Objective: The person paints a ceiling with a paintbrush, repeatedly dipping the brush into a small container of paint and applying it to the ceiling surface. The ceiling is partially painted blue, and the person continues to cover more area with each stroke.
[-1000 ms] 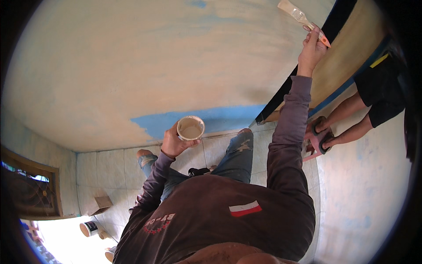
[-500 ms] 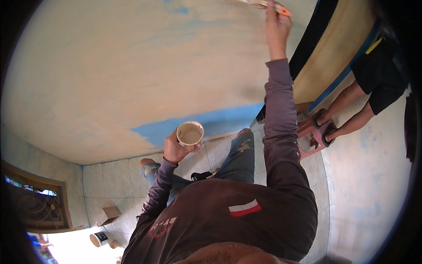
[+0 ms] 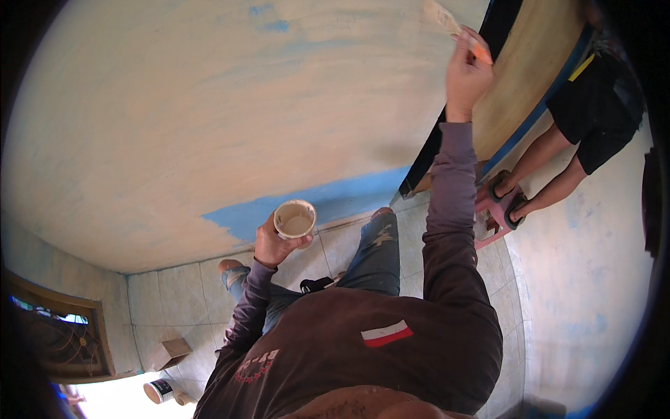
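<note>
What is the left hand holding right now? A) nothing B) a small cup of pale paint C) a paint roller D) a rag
B: the left hand grips a small round cup of pale paint at chest height, while the right hand holds a brush up against the wall.

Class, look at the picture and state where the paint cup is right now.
In the head view the paint cup sits left of centre, held in the left hand in front of the blue strip low on the wall.
</note>
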Tool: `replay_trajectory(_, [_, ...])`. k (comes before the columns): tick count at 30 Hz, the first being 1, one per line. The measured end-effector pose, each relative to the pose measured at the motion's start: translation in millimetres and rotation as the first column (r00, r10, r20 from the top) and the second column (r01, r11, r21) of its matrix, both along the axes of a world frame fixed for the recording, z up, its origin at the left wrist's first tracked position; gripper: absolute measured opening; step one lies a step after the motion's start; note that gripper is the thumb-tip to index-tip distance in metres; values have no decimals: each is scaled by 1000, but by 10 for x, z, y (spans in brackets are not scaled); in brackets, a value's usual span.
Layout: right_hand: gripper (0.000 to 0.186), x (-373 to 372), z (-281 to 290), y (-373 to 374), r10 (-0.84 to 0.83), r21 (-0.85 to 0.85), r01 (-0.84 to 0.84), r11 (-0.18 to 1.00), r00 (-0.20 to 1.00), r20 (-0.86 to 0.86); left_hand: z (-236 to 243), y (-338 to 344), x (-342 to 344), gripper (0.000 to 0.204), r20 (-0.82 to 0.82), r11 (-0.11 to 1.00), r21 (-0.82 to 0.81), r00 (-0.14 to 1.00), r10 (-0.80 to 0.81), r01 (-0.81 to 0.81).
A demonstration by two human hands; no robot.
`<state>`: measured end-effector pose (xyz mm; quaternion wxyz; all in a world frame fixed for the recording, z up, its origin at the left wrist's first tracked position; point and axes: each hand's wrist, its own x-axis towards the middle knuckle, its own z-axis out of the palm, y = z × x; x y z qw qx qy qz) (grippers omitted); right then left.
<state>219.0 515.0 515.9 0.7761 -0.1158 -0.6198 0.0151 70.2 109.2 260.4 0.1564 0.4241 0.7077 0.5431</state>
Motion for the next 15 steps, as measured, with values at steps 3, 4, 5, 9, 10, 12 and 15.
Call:
replay_trajectory(3, [21,-314,-30,-313,-261,162,252,954,964,43,-45,-2,-20,79,-47,1000,6,999,0,0])
replay_trajectory(4, [23,-434,-51,-398,-313,197,298,934,948,51,-103,3,-30,79,-26,1000,22,1000,-5,5])
replay_trajectory(5, [25,-546,-101,-480,-305,191,286,939,950,75,-131,6,-38,78,-7,999,41,1000,-12,12])
replay_trajectory(9, [34,-934,-247,-889,-184,156,158,975,968,172,-45,20,1,77,44,999,35,999,8,-9])
replay_trajectory(10, [37,-1009,-261,-1018,-133,140,106,984,971,197,-44,14,3,77,29,999,30,1000,10,-11])
replay_trajectory(12, [23,-1155,-216,-1275,-1,174,-25,984,989,148,-58,10,-2,77,19,1000,26,1000,10,-10])
replay_trajectory(15, [22,-1391,-208,-1583,162,194,-186,963,978,134,-73,1,-11,77,46,1000,17,999,11,-12])
